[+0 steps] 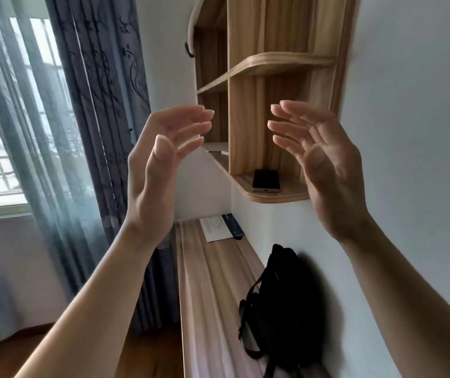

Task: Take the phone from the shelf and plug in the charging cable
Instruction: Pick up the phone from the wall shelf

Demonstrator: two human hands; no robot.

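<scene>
Both hands, left hand (158, 170) and right hand (324, 170), were raised, spread and empty; I judged the right should drop to the phone (266, 180) on the shelf (272, 199), pinching its edges.

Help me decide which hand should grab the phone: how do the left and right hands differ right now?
The right hand is raised beside the bottom shelf, just right of the phone; the left hand is farther from it, out by the curtain. The right hand overlaps the shelf's right edge in view; the left hand overlaps only its left compartment. Both are open, empty, fingers curved inward.
</scene>
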